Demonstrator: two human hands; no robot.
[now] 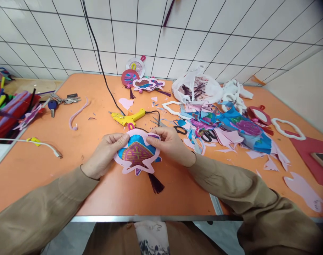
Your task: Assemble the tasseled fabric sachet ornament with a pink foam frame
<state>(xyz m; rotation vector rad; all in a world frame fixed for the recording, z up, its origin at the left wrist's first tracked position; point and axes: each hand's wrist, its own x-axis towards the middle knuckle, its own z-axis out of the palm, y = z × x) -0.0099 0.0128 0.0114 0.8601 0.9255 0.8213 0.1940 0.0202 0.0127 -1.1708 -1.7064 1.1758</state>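
Note:
Both hands hold a pink, cloud-shaped craft ornament [138, 151] with a blue and purple patterned centre and a dark purple tassel [156, 185] hanging from its bottom. My left hand [106, 153] pinches its left upper edge, fingers closed on the rim. My right hand [168, 142] pinches the top right edge, thumb and fingers pressed on the pink border. The ornament is held just above the orange table [78, 170]. A yellow glue gun [128, 118] lies right behind it.
Finished ornaments [140, 79] lie at the back by the tiled wall. Fabric and foam scraps [230, 131], scissors [207, 135] and a plastic bag [195, 88] crowd the right. Keys [61, 101] and pipe cleaners [7, 109] sit left; a black cable [97, 53] runs to the glue gun.

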